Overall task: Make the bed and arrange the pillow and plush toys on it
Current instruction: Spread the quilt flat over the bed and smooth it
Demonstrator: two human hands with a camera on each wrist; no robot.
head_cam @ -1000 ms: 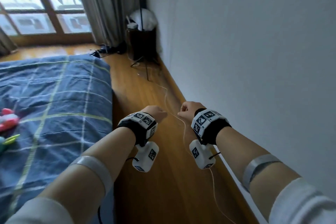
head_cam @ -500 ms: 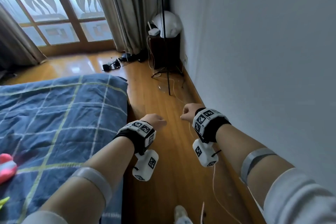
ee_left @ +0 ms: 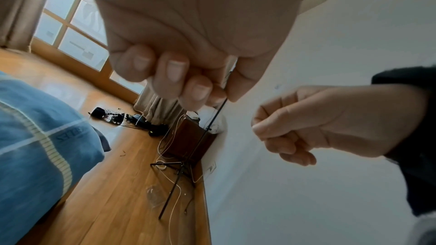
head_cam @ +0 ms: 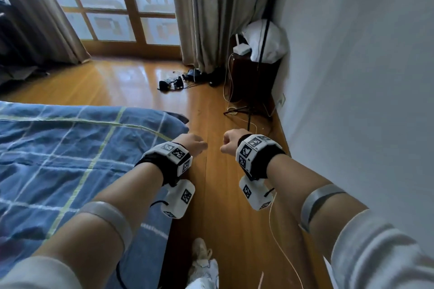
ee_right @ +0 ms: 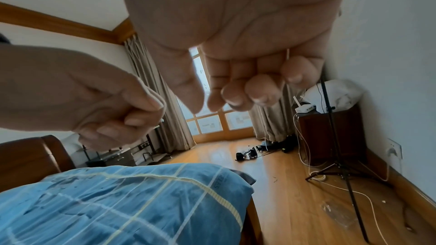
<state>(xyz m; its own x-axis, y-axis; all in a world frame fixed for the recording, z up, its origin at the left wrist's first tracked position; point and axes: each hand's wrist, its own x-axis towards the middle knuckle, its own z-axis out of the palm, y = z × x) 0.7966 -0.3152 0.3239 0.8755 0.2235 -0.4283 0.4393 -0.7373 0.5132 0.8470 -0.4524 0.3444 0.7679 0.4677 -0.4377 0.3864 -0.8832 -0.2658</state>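
A blue plaid duvet (head_cam: 70,159) lies spread over the bed on my left; its corner (ee_right: 224,180) hangs by the wooden floor. My left hand (head_cam: 195,144) is held out over the bed's edge with its fingers (ee_left: 174,74) curled into the palm, holding nothing. My right hand (head_cam: 229,142) hovers beside it above the floor, a small gap between the two, also curled into an empty fist (ee_right: 247,85). A brown headboard (ee_right: 28,156) shows in the right wrist view. No plush toy is in view.
A white wall (head_cam: 352,101) runs close on my right. Ahead in the corner stands a dark cabinet (head_cam: 253,77) with a white soft bundle (head_cam: 267,40) on top, a tripod stand (head_cam: 249,112) and loose cables (head_cam: 178,82). A thin cord (head_cam: 281,241) trails on the floor.
I have moved forward along the bed's side; the pink plush toy on the duvet has slipped out of view at the left. Both hands stay curled and empty.
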